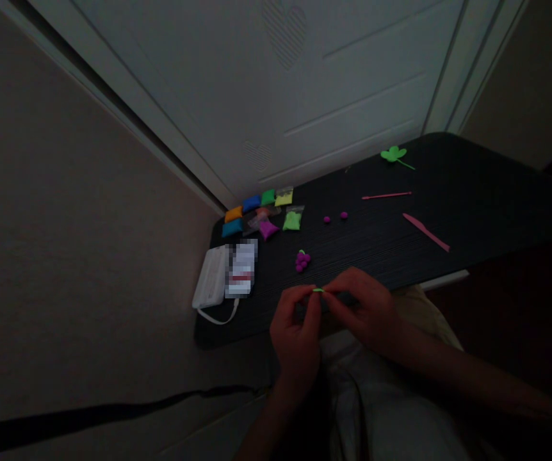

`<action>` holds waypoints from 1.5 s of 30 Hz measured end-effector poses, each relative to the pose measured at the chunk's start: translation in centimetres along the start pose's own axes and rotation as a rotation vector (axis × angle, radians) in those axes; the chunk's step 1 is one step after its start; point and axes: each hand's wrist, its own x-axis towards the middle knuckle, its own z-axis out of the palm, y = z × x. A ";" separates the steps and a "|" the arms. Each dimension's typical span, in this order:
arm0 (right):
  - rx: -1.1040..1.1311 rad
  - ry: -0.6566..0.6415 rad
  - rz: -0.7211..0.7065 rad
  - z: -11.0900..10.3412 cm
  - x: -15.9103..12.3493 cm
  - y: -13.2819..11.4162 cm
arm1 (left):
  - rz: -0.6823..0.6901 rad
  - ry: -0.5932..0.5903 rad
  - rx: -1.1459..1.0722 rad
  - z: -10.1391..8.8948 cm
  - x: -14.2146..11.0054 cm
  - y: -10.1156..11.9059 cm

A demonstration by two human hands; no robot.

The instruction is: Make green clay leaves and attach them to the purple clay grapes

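Note:
My left hand (298,333) and my right hand (365,307) meet over the near edge of a dark table (472,211). Both pinch a tiny piece of green clay (318,290) between their fingertips. Just beyond the hands lies a small cluster of purple clay balls (302,260) with a green bit on top. Two loose purple balls (335,218) sit farther back.
Several small bags of coloured clay (261,214) lie at the table's far left corner, beside a white power bank (216,278) with a cable. A pink stick (386,194), a pink clay knife (426,232) and a green clay leaf (394,154) lie to the right. A white door (305,83) stands behind.

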 end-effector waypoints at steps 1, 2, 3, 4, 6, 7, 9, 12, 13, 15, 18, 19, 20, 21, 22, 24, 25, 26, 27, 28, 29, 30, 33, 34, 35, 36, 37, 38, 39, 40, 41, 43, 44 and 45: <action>-0.006 0.002 -0.006 0.0 0.0 0.0 | 0.018 0.011 0.011 0.0 0.0 0.0; -0.007 0.004 -0.014 0.0 0.0 0.0 | 0.036 0.018 0.026 0.0 0.0 0.0; -0.005 0.008 -0.020 0.1 0.0 0.0 | 0.054 0.025 0.041 0.0 0.0 -0.1; -0.002 0.010 -0.025 0.1 0.0 0.0 | 0.071 0.028 0.050 -0.1 0.0 -0.1; 0.007 0.016 -0.026 0.0 0.0 -0.1 | 0.099 0.031 0.049 -0.1 0.0 -0.2; 0.012 0.021 -0.022 0.0 0.1 -0.1 | 0.109 0.031 0.041 0.0 0.0 -0.2; 0.025 0.030 -0.014 -0.1 0.1 -0.2 | 0.126 0.029 0.027 0.0 0.0 -0.3; 0.043 0.041 -0.010 -0.1 0.2 -0.3 | 0.155 0.006 0.037 0.0 0.0 -0.5; 0.045 0.046 -0.012 -0.1 0.2 -0.3 | 0.164 0.002 0.043 0.0 0.0 -0.5; 0.043 0.045 -0.011 -0.1 0.2 -0.3 | 0.177 -0.002 0.047 0.0 -0.1 -0.4; 0.045 0.045 -0.022 0.0 0.2 -0.2 | 0.182 -0.012 0.042 0.0 -0.1 -0.5; 0.049 0.046 -0.029 0.0 0.2 -0.2 | 0.186 -0.015 0.041 0.0 -0.1 -0.5; 0.055 0.048 -0.035 0.0 0.2 -0.2 | 0.194 -0.017 0.042 -0.1 -0.1 -0.5; 0.059 0.050 -0.038 0.0 0.2 -0.2 | 0.203 -0.018 0.044 -0.1 -0.1 -0.6; 0.062 0.048 -0.037 -0.1 0.2 -0.2 | 0.212 -0.021 0.046 -0.1 -0.1 -0.7; 0.066 0.042 -0.031 -0.2 0.2 -0.2 | 0.222 -0.027 0.052 -0.1 -0.1 -0.8; 0.066 0.040 -0.028 -0.2 0.2 -0.2 | 0.224 -0.031 0.058 -0.1 -0.1 -0.8; 0.064 0.038 -0.025 -0.2 0.2 -0.2 | 0.223 -0.035 0.065 -0.1 -0.1 -0.8; 0.061 0.037 -0.023 -0.2 0.2 -0.1 | 0.222 -0.037 0.074 -0.2 -0.2 -0.8; 0.057 0.036 -0.020 -0.2 0.2 -0.1 | 0.218 -0.040 0.081 -0.2 -0.2 -0.8; 0.055 0.036 -0.016 -0.2 0.2 -0.1 | 0.207 -0.043 0.083 -0.2 -0.2 -0.7; 0.055 0.033 -0.012 -0.1 0.1 -0.1 | 0.189 -0.048 0.078 -0.2 -0.2 -0.7; 0.071 0.019 -0.004 0.0 0.0 0.0 | 0.110 -0.048 0.031 -0.1 -0.3 -0.5; 0.078 0.018 -0.006 0.0 0.0 0.1 | 0.086 -0.045 0.015 -0.1 -0.3 -0.5; 0.082 0.019 -0.011 0.1 0.0 0.1 | 0.070 -0.041 0.003 0.0 -0.3 -0.4; 0.082 0.024 -0.019 0.1 0.0 0.1 | 0.061 -0.037 -0.006 0.1 -0.3 -0.4; 0.079 0.031 -0.025 0.1 0.1 0.1 | 0.058 -0.036 -0.011 0.1 -0.4 -0.4; 0.074 0.036 -0.030 0.1 0.1 0.2 | 0.060 -0.037 -0.014 0.1 -0.4 -0.3; 0.071 0.039 -0.032 0.2 0.1 0.2 | 0.064 -0.037 -0.016 0.1 -0.4 -0.3; 0.070 0.037 -0.031 0.2 0.1 0.2 | 0.067 -0.037 -0.014 0.2 -0.4 -0.3; 0.072 0.033 -0.029 0.2 0.1 0.1 | 0.069 -0.034 -0.012 0.1 -0.4 -0.3; 0.080 0.031 -0.030 0.1 0.0 0.1 | 0.067 -0.023 -0.007 0.1 -0.4 -0.3; 0.083 0.030 -0.031 0.1 0.0 0.1 | 0.065 -0.017 -0.006 0.1 -0.4 -0.3; 0.084 0.030 -0.030 0.1 -0.1 0.1 | 0.062 -0.013 -0.008 0.1 -0.4 -0.3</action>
